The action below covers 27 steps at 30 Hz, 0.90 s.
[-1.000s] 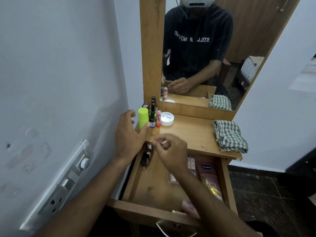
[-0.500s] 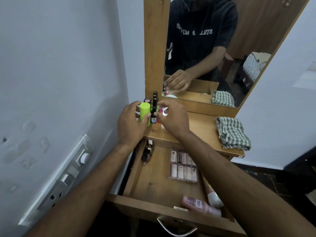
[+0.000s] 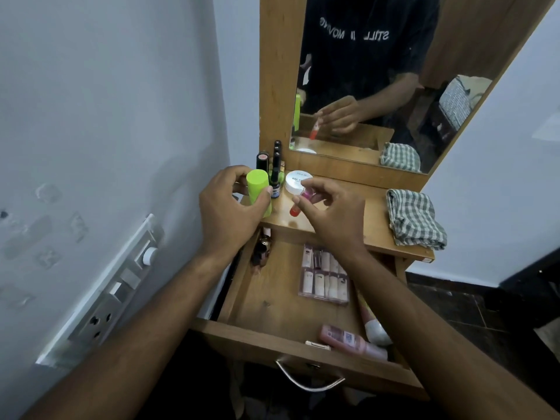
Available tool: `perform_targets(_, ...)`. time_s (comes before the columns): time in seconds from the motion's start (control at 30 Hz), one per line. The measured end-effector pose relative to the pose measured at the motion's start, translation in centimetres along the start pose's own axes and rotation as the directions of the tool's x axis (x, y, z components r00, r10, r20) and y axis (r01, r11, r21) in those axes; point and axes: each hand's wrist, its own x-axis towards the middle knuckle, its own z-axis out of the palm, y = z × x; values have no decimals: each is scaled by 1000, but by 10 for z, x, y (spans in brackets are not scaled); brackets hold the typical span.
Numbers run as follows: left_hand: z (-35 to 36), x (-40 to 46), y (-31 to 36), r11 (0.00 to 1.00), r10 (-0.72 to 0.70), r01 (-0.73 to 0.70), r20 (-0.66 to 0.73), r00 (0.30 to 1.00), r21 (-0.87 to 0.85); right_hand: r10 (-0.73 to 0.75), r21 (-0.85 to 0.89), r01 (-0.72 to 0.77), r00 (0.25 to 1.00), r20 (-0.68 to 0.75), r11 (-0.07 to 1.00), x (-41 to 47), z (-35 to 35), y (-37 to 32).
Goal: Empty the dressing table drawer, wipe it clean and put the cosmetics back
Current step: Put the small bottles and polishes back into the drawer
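I judge the emptying about half done | left hand [image 3: 225,213] wrapped around the green tube [image 3: 258,192], right hand [image 3: 330,213] pinching a small pink bottle [image 3: 298,203] over the tabletop [image 3: 333,219] | drawer [image 3: 272,301] open near me, sachet pack [image 3: 324,277] and pink tubes [image 3: 353,342] inside | wiping with checked cloth [image 3: 415,219] and putting back not yet done

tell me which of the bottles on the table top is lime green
The fat lime-green cylinder, gripped by the left hand at the table's left edge. The bottles standing behind it are slim and dark, and the right hand holds a small pink-and-red tube.
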Motion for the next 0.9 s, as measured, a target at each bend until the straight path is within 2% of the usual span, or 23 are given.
perform_targets(0.13, -8, -27, 15, 1000, 3, -2, 51, 999, -20, 5, 86, -2, 999, -37, 996, -31, -1, 5)
perform_targets(0.27, -14, -54, 12, 998, 48, -55, 193, 980, 30, -35, 171, 49, 996, -83, 984, -56, 1, 6)
perform_targets(0.37, -17, -67, -1, 993, 80, -104, 312, 947, 61, -77, 172, 83, 996, -40, 982, -71, 4, 14)
perform_targets(0.5, -18, -77, -23, 975, 71, -154, 433, 898, 159, -62, 148, 64, 998, -18, 987, -80, 5, 21)
perform_targets(0.7, -15, -76, -39, 927, -27, -168, 505, 863, 337, -64, 79, 57, 994, 92, 995, -86, 10, 25)
perform_targets(0.9, -12, -78, -46, 896, -72, -177, 526, 847, 408, -12, 92, 0, 991, 132, 996, -88, 10, 28)
